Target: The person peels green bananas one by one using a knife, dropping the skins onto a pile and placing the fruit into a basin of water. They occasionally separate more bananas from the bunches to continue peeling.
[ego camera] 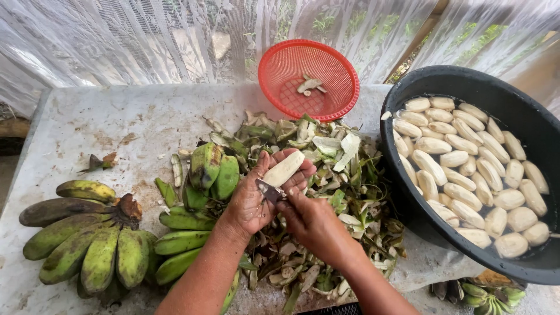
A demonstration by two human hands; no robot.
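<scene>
1. L hand (252, 201) fingers curled round pale peeled banana (284, 168), mid-worktop.
2. R hand (312, 219) pinches small knife (269, 191).
3. Done: black tub (408, 198) w/ many peeled, right edge.
4. Left: green banana bunch (87, 236), left edge.

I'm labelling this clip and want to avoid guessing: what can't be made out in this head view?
- Knife: the handle is hidden inside the right hand.
- Peeled banana: its underside is covered by the left hand.
- Black tub: cut off by the right edge.
- Green bunch under the tub: mostly hidden by it and the bottom edge.
- Scraps in the red basket: too small to identify.
</scene>
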